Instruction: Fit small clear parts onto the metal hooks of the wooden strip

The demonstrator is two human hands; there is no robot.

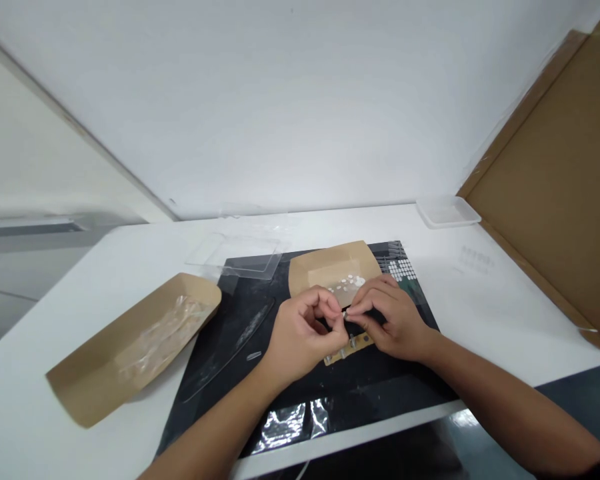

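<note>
Fingertips of my left hand (305, 332) and my right hand (395, 320) meet in a pinch over a black mat (370, 393). Between them shows a tiny pale and grey piece (346, 315), too small to name. Both hands are closed. Just below, a tan strip (364, 341) lies on the mat with a few small clear cylinder-like pieces on it, partly covered by my left hand. Directly behind my hands stands a brown paper tray (300, 270) holding many small white discs (350, 283). A small clear sliver (253, 356) rests left of my left hand.
At left, another brown paper tray (85, 383) holds clear plastic bags (165, 333). Clear plastic sheets (240, 253) lie at the back. A translucent shallow container (449, 212) sits at the back right, beside a large upright cardboard box (560, 180). A white wall closes off the rear.
</note>
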